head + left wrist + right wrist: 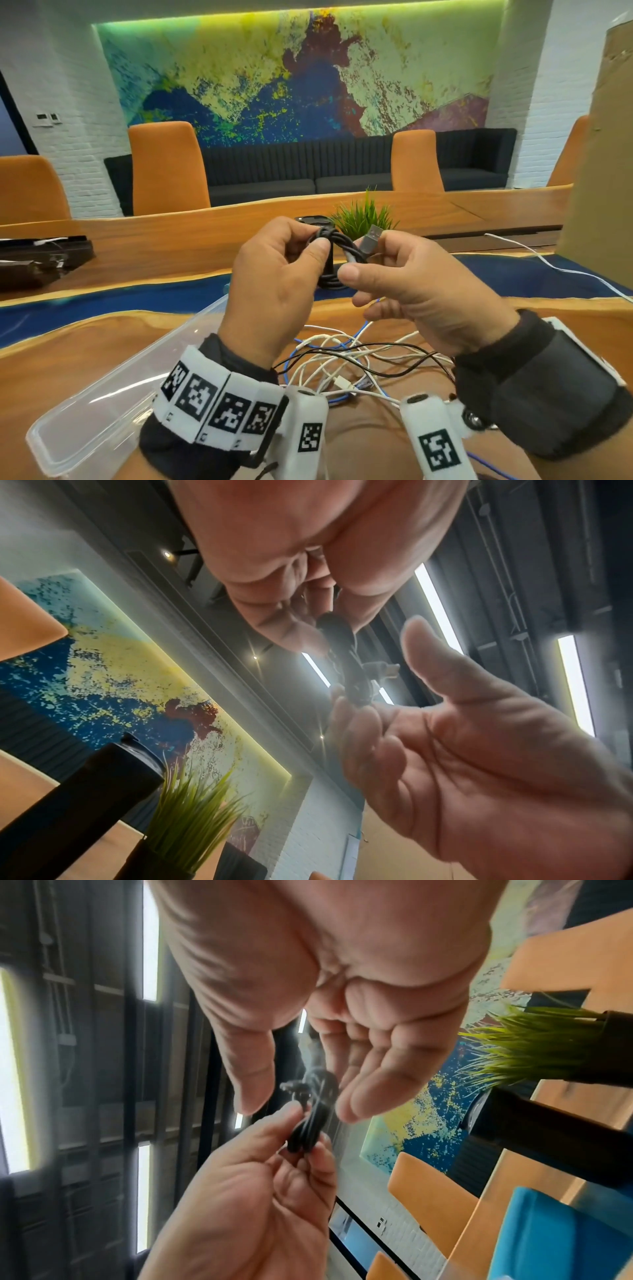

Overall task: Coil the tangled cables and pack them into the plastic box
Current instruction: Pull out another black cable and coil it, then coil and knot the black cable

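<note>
A coiled black cable (330, 255) is held up above the table, and my left hand (315, 246) pinches its bundle between thumb and fingers. Its grey USB plug (372, 238) sticks up free at the coil's right side. My right hand (368, 257) cups that side. The left wrist view shows its fingers (342, 710) touching the coil (346, 664) with the thumb lifted clear. The right wrist view shows the coil (318, 1096) in the gap between thumb and fingers. A clear plastic box (102, 404) lies below my left wrist. Tangled white, black and blue cables (342, 359) lie beside it.
A green potted plant (363, 216) and a black cylinder (313, 221) stand just behind my hands. A white cable (548, 260) trails off to the right near a cardboard sheet (599, 154). Dark items (41, 257) sit at the far left. Orange chairs line the table's far edge.
</note>
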`<state>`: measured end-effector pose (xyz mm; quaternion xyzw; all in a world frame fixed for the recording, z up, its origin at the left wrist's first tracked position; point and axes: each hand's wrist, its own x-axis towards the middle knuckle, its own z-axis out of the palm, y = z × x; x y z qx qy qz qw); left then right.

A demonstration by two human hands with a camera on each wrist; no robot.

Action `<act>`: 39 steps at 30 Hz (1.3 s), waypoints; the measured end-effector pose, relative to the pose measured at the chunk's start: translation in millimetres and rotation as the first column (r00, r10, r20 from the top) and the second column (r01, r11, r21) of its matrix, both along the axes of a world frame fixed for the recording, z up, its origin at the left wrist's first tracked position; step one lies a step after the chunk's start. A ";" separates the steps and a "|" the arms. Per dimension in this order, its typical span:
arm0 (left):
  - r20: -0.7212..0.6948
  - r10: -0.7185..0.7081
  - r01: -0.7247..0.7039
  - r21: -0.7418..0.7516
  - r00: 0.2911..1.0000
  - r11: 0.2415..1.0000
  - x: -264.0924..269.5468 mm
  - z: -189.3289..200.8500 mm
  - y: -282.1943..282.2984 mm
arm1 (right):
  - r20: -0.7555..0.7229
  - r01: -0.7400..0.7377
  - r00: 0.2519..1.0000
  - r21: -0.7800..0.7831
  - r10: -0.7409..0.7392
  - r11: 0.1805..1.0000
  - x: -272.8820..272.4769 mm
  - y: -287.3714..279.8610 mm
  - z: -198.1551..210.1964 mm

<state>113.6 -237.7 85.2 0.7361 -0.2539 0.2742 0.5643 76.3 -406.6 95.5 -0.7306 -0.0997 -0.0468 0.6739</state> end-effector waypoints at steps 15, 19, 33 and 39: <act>-0.313 -0.240 0.276 0.077 0.919 0.958 -15.6 10.1 -4.7 | 0.092 0.160 0.986 -0.265 -0.140 0.951 -24.2 -37.8 24.5; -0.216 -0.146 0.231 0.453 0.966 0.861 -28.2 13.8 4.0 | 0.064 0.267 0.963 -0.342 -0.261 0.901 -46.9 -96.3 44.9; -0.213 0.026 0.208 0.969 0.977 0.132 -53.6 -17.5 3.4 | -0.439 0.084 0.715 -0.719 -0.545 0.689 -62.6 -222.4 -74.5; -0.199 0.118 0.187 0.977 0.973 0.102 -37.7 -19.5 22.7 | -0.363 0.009 0.708 -0.853 -0.606 0.522 -56.8 -205.2 -60.3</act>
